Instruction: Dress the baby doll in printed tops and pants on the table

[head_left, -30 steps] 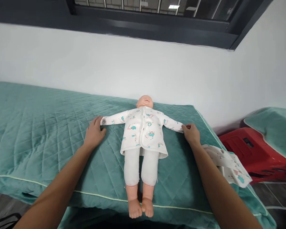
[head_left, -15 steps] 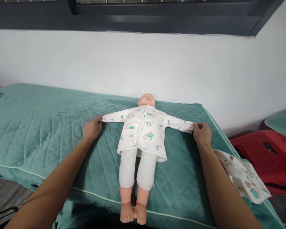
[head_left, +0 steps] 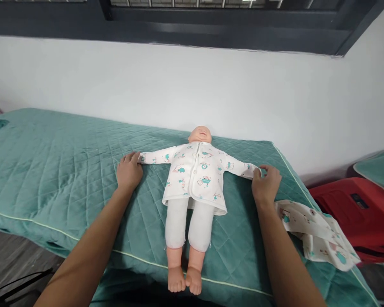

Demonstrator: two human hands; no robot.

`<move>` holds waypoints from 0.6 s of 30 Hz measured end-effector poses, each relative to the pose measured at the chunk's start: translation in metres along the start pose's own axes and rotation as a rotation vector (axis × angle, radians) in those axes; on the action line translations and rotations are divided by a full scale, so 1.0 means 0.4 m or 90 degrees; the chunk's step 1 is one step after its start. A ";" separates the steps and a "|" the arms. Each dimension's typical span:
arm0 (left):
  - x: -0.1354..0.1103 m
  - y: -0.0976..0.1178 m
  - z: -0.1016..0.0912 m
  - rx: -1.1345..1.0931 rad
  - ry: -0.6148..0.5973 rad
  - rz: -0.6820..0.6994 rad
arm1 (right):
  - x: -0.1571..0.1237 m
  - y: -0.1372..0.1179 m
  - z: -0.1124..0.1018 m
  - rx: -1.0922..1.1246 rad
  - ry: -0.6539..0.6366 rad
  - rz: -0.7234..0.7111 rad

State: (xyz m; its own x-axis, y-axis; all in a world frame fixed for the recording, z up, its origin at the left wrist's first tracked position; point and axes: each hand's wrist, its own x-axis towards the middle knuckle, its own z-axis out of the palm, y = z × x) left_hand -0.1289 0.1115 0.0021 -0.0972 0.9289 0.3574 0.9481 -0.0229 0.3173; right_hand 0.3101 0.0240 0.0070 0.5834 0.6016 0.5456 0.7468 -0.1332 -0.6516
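A baby doll (head_left: pixel 192 213) lies on its back on a green quilted bed (head_left: pixel 51 170), feet toward me, arms spread wide. It wears a white printed jacket (head_left: pixel 195 175). My left hand (head_left: pixel 129 172) rests on the quilt with its fingertips pinching the end of the doll's left-side sleeve. My right hand (head_left: pixel 266 184) is at the end of the other sleeve, fingers curled and pinched on the cuff.
A loose piece of white printed cloth (head_left: pixel 316 232) lies on the bed's right corner beside my right forearm. A red plastic stool (head_left: pixel 348 213) stands to the right, by another green cushion (head_left: pixel 377 168). A white wall runs behind the bed.
Both hands have stayed at the sleeve ends. The right hand drew the sleeve outward, then came slightly back. The view has shifted a little.
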 end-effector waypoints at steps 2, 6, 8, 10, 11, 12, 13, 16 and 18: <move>-0.029 0.017 -0.002 -0.044 0.040 0.028 | -0.054 -0.053 0.011 0.101 -0.028 -0.003; -0.104 0.077 -0.008 -0.346 0.021 -0.043 | -0.163 -0.143 0.040 0.344 -0.176 0.216; -0.137 0.119 -0.016 -0.615 -0.055 -0.146 | -0.193 -0.176 0.045 0.491 -0.225 0.319; -0.154 0.163 -0.027 -0.875 -0.151 -0.243 | -0.202 -0.204 0.043 0.636 -0.287 0.396; -0.155 0.183 -0.032 -0.968 -0.216 -0.284 | -0.200 -0.217 0.042 0.690 -0.326 0.429; -0.152 0.203 -0.034 -1.035 -0.281 -0.320 | -0.194 -0.229 0.042 0.724 -0.366 0.461; -0.144 0.220 -0.034 -1.083 -0.337 -0.353 | -0.187 -0.239 0.045 0.744 -0.397 0.492; -0.105 0.257 -0.015 -1.170 -0.448 -0.429 | -0.156 -0.257 0.068 0.754 -0.427 0.561; -0.072 0.274 0.006 -1.216 -0.496 -0.451 | -0.133 -0.260 0.093 0.717 -0.422 0.537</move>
State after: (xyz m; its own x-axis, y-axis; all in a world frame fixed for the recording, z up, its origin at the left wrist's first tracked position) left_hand -0.0215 0.0831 0.0245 0.3770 0.8566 -0.3522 -0.5883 0.5152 0.6233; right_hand 0.1894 0.0352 0.0261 0.2293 0.9280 -0.2938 -0.5070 -0.1438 -0.8499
